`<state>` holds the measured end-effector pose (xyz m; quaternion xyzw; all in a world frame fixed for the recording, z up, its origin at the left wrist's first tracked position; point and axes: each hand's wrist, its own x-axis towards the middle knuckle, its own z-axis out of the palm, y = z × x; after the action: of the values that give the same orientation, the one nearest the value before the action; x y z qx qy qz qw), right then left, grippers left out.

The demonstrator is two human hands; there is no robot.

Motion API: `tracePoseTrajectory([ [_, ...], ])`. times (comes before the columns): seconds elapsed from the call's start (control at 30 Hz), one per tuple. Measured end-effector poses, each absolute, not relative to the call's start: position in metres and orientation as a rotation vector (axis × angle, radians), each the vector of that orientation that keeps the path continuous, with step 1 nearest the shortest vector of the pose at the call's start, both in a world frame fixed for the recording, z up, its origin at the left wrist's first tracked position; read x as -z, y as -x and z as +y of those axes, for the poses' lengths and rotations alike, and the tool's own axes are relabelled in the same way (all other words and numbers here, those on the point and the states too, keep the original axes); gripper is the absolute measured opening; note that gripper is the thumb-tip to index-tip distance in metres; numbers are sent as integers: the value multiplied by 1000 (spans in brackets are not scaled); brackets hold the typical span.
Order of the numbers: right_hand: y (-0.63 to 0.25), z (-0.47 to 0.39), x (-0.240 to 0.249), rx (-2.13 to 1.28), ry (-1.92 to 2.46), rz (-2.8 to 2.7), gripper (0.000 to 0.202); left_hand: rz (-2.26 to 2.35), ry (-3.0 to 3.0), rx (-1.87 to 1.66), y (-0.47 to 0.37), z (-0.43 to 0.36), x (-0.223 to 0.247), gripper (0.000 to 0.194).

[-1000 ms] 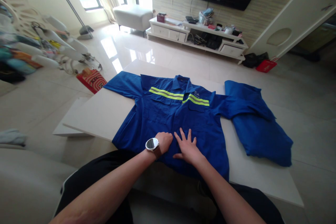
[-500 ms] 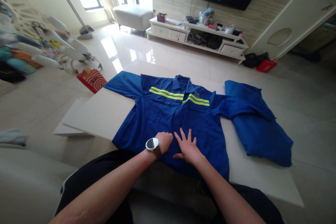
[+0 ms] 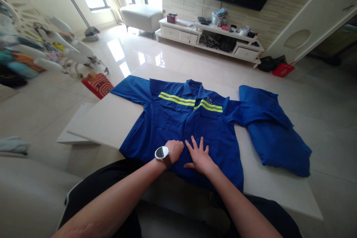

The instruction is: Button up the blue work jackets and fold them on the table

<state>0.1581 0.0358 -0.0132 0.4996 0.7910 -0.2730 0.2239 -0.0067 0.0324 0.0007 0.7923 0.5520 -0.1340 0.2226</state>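
Note:
A blue jacket [image 3: 167, 117] with yellow-green and grey reflective strips lies spread on a pale table, its collar at the far side. My left hand [image 3: 175, 150], with a watch on the wrist, rests closed at the jacket's lower front, fingers curled at the cloth. Just to its right, my right hand [image 3: 198, 156] lies with fingers spread on the jacket and holds nothing. A bundle of blue cloth [image 3: 279, 141] sits on the table's right part, and the jacket's right-side sleeve reaches over it.
The table [image 3: 108, 119] shows bare at its left end. Beyond it are a white TV cabinet [image 3: 178, 36], a grey bench [image 3: 142, 18] and a red bag [image 3: 283, 70]. A patterned red bag [image 3: 97, 84] stands left of the table, near a cluttered pile.

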Motion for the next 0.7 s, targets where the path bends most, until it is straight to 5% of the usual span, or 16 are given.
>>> tracePoseTrajectory([
  [0.7,-159,36,16,767,-1376,2193,113,1525,-2204,375,7,32,2,33],
])
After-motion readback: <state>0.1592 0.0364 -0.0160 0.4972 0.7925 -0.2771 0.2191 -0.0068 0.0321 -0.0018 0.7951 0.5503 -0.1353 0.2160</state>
